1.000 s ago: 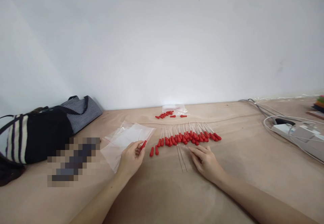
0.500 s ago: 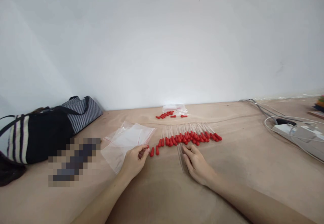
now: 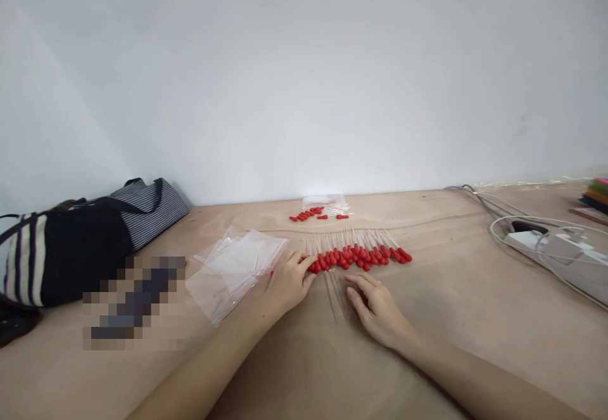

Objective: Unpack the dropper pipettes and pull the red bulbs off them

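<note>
My left hand [image 3: 291, 280] reaches over the left end of a row of droppers with red rubber bulbs [image 3: 351, 256]. Its fingers are stretched out, with the fingertips at the nearest bulbs, and no object shows in it. A bit of red peeks out at its left side; the loose bulbs there are mostly covered by the hand. Several thin clear glass tubes [image 3: 334, 296] lie side by side on the table between my hands. Just right of them rests my right hand [image 3: 382, 309], fingers loosely bent and apart from the thumb, holding nothing visible.
Clear zip bags [image 3: 232, 268] lie to the left. Farther back are loose red bulbs [image 3: 306, 214] and a small clear bag [image 3: 325, 202]. A black and striped bag [image 3: 90, 242] sits far left, a white power strip [image 3: 560, 258] with cables far right.
My left hand held a red bulb beside two loose ones; it has let go and moved right to the dropper row. My right hand slid left to the glass tubes, then drew slightly back.
</note>
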{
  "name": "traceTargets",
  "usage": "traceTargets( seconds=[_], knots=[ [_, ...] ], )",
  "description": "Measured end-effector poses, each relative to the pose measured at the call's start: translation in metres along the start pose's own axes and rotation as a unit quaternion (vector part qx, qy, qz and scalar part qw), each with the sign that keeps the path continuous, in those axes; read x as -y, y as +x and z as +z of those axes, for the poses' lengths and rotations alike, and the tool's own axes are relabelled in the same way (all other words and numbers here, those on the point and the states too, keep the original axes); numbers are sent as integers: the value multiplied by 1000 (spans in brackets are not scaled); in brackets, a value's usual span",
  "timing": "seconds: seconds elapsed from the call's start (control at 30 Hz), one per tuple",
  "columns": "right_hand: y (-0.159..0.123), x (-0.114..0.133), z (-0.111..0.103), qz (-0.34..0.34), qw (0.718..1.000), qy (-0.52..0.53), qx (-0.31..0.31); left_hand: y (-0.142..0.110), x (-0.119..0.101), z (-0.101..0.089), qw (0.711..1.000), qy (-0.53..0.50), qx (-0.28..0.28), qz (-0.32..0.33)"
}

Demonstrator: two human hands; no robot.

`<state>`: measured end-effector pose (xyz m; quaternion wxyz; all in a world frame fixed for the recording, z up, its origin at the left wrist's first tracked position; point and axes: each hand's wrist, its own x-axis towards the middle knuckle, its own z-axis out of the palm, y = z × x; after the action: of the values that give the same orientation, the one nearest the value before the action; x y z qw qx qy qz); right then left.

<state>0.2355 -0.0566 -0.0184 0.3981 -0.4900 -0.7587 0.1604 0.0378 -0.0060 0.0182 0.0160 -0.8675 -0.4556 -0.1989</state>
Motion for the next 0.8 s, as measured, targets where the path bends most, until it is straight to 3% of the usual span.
traceTargets(
  seconds=[0.23, 0.3, 0.47, 0.53, 0.6, 0.67, 0.8],
  knots=[
    [1, -4, -2, -16, 999, -24, -23, 5, 9, 8, 1000, -7, -14, 6],
    [1, -5, -1, -25, 999, -34, -17, 2, 9, 6, 998, -20, -59, 17],
    [0, -7, 0, -64, 995, -55, -58, -22, 6, -2, 962, -75, -256, 55],
    [0, -6, -2, -102, 988, -81, -86, -36, 2, -5, 952, -110, -281, 55],
    [1, -4, -4, -140, 973, -135, -122, -47, -2, -7, 955, -159, -243, 60],
    [3, -1, -7, -174, 955, -196, -141, -53, -8, -7, 960, -211, -171, 68],
    [7, -2, -6, -248, 939, -215, -106, -51, -18, -6, 955, -276, -76, 81]
  ],
)
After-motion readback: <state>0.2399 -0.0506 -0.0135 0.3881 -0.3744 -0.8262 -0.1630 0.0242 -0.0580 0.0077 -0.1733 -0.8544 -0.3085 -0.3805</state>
